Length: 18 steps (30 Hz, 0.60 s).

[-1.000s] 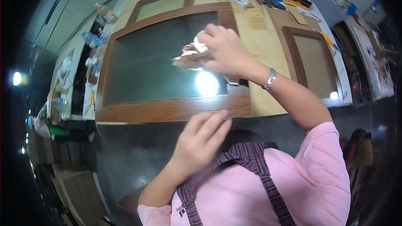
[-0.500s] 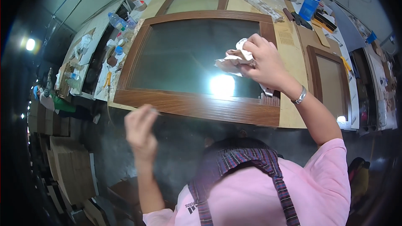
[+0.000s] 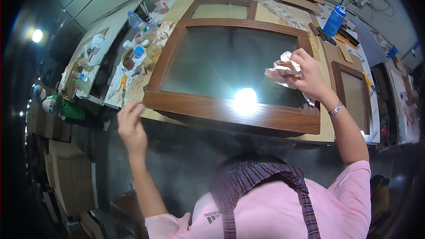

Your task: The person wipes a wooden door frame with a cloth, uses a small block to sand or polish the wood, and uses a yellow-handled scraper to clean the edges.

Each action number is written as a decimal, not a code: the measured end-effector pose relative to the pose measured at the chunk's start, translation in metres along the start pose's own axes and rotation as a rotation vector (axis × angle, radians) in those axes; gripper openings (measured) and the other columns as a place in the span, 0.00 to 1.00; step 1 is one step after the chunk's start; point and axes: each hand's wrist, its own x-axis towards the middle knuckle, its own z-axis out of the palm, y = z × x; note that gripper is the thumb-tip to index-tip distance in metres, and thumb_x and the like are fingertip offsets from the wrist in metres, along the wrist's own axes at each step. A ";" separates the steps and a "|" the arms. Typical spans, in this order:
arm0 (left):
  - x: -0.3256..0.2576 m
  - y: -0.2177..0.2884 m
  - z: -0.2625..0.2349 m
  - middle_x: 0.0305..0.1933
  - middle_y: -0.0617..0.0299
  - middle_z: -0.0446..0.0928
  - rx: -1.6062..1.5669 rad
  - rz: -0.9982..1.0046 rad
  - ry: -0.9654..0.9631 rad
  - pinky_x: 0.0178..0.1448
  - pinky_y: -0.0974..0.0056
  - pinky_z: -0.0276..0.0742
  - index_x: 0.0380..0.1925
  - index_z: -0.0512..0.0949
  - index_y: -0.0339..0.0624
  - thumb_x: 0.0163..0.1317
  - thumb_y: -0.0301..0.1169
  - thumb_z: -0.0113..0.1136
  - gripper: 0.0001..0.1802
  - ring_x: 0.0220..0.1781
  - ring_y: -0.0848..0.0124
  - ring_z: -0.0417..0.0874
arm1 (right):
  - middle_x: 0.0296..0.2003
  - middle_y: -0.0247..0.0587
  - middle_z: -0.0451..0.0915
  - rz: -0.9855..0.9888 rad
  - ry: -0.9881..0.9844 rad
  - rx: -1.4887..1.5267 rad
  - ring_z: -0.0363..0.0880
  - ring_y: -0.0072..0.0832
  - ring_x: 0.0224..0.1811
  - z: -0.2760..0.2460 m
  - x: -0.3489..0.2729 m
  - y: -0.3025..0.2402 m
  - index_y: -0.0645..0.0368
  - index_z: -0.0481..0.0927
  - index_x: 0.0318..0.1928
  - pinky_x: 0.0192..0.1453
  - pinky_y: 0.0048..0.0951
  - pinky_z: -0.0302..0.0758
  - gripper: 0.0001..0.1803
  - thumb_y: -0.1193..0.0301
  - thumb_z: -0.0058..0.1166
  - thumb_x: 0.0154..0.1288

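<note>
A brown wooden frame (image 3: 230,106) with a dark glass pane (image 3: 221,62) lies on the worktable. Over the right part of the glass, my right hand (image 3: 312,79) grips a crumpled whitish rag or paper wad (image 3: 283,71). Whether the wad touches the glass I cannot tell. My left hand (image 3: 132,126) is off the frame's front left corner, fingers bent and pressed together. Something small and dark may be at its fingertips, too small to name.
A smaller framed panel (image 3: 251,4) lies behind, another (image 3: 338,75) at right. Bottles (image 3: 135,20), an orange-handled tool (image 3: 122,83) and a brown cup-like container (image 3: 128,59) stand or lie at left. A blue bottle (image 3: 335,20) is at back right. Boards (image 3: 75,177) stack at lower left.
The whole view has shifted, so the table sits farther right. My left hand has moved left, away from the frame's front edge. My right hand still grips the wad over the glass's right side.
</note>
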 end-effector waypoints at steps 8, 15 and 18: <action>0.018 -0.062 -0.024 0.52 0.52 0.83 -0.030 -0.026 0.031 0.58 0.57 0.78 0.44 0.84 0.34 0.60 0.12 0.57 0.14 0.54 0.55 0.82 | 0.36 0.43 0.76 0.015 0.150 0.066 0.79 0.40 0.37 -0.001 -0.007 -0.070 0.56 0.87 0.52 0.42 0.35 0.78 0.21 0.70 0.67 0.54; 0.056 -0.024 0.016 0.49 0.54 0.83 -0.125 0.296 -0.180 0.56 0.56 0.77 0.42 0.83 0.35 0.57 0.15 0.63 0.13 0.53 0.54 0.80 | 0.46 0.49 0.79 -0.169 0.120 -0.246 0.79 0.45 0.44 0.070 -0.025 -0.166 0.58 0.76 0.32 0.45 0.40 0.79 0.12 0.69 0.67 0.50; 0.061 -0.045 0.008 0.49 0.54 0.82 -0.101 0.283 -0.202 0.54 0.55 0.77 0.41 0.83 0.35 0.56 0.15 0.63 0.12 0.51 0.54 0.80 | 0.44 0.45 0.80 -0.121 0.144 -0.227 0.79 0.45 0.42 0.071 -0.023 -0.163 0.57 0.77 0.32 0.42 0.40 0.80 0.14 0.68 0.68 0.46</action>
